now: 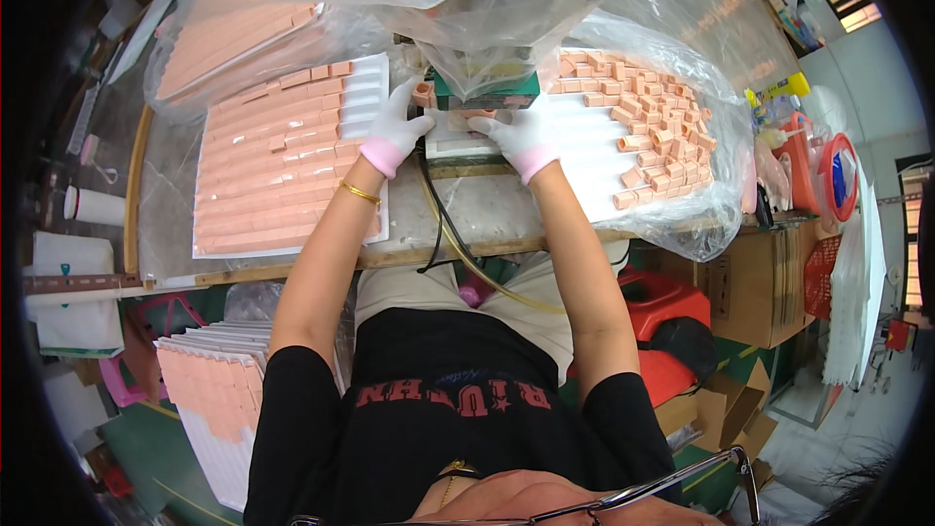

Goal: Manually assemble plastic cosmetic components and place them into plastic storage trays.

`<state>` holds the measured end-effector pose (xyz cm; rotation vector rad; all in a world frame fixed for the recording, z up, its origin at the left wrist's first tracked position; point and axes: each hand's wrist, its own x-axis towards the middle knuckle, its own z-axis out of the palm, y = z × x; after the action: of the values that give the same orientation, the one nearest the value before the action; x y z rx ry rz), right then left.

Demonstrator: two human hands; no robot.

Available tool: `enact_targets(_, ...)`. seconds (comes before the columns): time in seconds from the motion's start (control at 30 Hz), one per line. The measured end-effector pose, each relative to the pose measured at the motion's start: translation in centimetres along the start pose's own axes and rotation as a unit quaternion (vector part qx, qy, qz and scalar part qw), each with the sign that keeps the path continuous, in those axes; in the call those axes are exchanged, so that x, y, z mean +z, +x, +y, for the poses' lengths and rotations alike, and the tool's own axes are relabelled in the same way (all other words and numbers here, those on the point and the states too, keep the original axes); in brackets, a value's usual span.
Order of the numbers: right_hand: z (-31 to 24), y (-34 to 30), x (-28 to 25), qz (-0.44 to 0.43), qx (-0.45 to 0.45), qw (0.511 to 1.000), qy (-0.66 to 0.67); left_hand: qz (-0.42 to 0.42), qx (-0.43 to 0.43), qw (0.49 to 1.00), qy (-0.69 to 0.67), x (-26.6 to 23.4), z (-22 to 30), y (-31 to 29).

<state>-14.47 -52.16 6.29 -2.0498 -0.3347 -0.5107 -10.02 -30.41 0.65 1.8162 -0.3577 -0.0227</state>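
Both white-gloved hands met at a small green bench machine [484,90]: the left hand [394,131] pinched a small pink rubber block [423,93], the right hand [523,139] pressed fingers flat beside it. Left of the machine lay a filled white ridged tray [362,88]; right, loose blocks [657,127]. Fingers risked catching underneath.

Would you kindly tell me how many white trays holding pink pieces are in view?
4: one on the table by the left hand, one under the right hand, one bagged at upper left, a stack at lower left. More may be hidden.
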Motion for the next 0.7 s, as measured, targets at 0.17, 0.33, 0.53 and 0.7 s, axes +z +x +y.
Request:
enact_targets(0.17,-0.1,0.0,1.2,0.022,0.088,0.992,0.094,0.014,-0.048,0.991,-0.124,0.4,1.1,-0.6)
enact_targets(0.33,1.5,-0.1,1.8,0.017,0.079,0.991,0.111,0.018,-0.079,0.987,-0.140,0.6,2.4,-0.9)
enact_targets(0.53,0.6,0.3,1.7,0.023,0.039,0.996,0.078,0.034,-0.050,0.989,-0.134,0.4,2.7,-0.7)
enact_targets(0.7,-0.4,0.3,1.2,0.018,0.086,0.989,0.122,-0.008,-0.030,0.993,-0.114,0.0,3.8,-0.2)
